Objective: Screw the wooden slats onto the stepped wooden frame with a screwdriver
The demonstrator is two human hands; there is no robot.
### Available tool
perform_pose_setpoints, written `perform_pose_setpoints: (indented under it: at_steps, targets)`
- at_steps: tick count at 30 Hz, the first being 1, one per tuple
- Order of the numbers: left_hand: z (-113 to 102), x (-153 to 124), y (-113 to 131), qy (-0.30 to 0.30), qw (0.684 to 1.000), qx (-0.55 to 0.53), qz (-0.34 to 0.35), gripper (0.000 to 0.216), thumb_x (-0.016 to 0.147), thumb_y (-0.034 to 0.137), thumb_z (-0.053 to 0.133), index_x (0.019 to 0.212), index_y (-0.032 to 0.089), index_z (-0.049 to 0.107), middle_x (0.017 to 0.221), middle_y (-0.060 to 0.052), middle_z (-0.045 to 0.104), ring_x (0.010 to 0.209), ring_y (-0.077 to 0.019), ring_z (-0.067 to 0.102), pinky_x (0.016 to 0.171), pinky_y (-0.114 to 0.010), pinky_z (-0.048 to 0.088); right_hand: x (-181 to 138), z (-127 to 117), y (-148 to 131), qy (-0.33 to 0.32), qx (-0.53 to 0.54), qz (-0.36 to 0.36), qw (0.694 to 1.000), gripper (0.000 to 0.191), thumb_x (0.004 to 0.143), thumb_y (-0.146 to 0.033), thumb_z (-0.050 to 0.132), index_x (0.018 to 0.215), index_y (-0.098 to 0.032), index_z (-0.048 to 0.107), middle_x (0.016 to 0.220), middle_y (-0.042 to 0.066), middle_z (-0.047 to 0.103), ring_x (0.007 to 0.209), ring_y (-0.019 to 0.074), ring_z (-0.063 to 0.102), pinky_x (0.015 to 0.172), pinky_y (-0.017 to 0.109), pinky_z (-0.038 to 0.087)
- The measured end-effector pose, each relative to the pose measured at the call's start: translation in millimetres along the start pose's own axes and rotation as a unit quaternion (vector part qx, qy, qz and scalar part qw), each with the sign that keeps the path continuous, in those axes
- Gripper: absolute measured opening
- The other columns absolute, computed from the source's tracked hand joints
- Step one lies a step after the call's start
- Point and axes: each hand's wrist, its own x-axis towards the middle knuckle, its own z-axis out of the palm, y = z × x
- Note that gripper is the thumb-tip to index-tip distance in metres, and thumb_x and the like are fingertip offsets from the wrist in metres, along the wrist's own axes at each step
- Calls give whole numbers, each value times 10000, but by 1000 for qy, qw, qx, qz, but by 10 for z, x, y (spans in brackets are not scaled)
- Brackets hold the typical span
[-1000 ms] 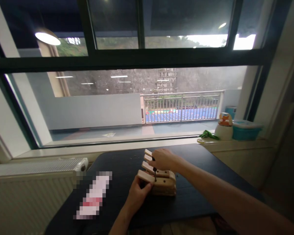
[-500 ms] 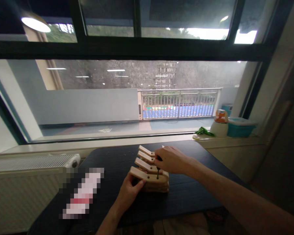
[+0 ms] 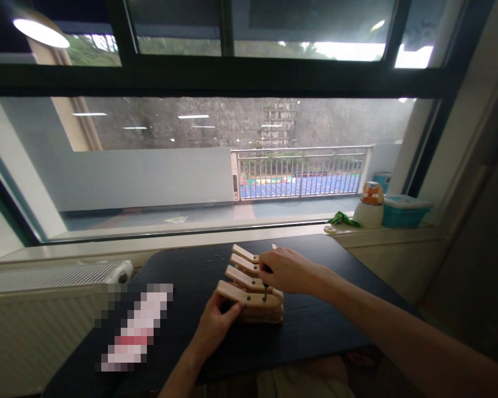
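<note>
A wooden assembly (image 3: 259,312) lies on the dark table, with several angled wooden bars standing in a row and small dark holes or screws along them. My left hand (image 3: 218,320) grips the nearest bar at its left end, thumb on the near side. Above the bars, my right hand (image 3: 288,271) is closed around a screwdriver (image 3: 265,292). Only its thin dark shaft shows, pointing straight down onto a fastening spot in the nearest bar; the handle is hidden in my fingers. My right hand also covers parts of the farther bars.
The dark table (image 3: 315,326) stands below a window. A blurred pinkish-white item (image 3: 139,326) lies at its left. On the sill are a green cloth (image 3: 343,219), a white bottle with an orange top (image 3: 369,210) and a teal box (image 3: 404,213). A radiator (image 3: 37,326) is at left.
The whole view has shifted slightly. Both hands keep their places on the wooden assembly, and the screwdriver stays at the same spot on the nearest bar.
</note>
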Motion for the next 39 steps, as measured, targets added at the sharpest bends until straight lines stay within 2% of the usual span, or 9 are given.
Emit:
perform_pose_setpoints:
  at_steps: [11,19,26,35,39]
  targets:
    - [2,-17,34,1,1000,1,0,413,699,375,690,1035,152,601,1054,-96,707,1037,-282,625,968,-409,445,-21,0,6,0,9,-20,1000,237,847,-266,452,844,-191,676,761,50,703,694,172,621,576,253,331]
    - [5,-2,33,9,1000,9,0,391,686,373,688,1000,152,616,1032,-99,711,1016,-288,632,958,-418,446,-2,-13,-17,-9,3,-10,1000,244,855,-258,446,845,-181,677,777,73,710,752,200,643,689,278,386]
    - [-4,14,2,8,1000,7,10,360,686,370,688,970,157,632,1015,-89,715,1016,-286,632,960,-408,445,-47,-29,-9,-13,-3,-12,1000,244,862,-268,439,862,-176,665,829,88,715,791,224,651,656,287,382]
    - [2,-5,9,6,1000,-7,7,414,695,395,699,1026,156,624,1036,-90,716,1028,-286,637,959,-402,458,-64,-99,-69,-38,-5,-60,997,186,851,-213,476,935,-176,638,977,82,705,915,217,639,754,283,398]
    - [-7,-2,-1,1,1000,-9,12,412,704,415,698,1017,154,634,1042,-97,718,1042,-296,633,969,-415,453,-71,-88,-27,-38,-17,-47,998,197,851,-211,468,943,-168,637,947,101,703,895,232,645,732,295,409]
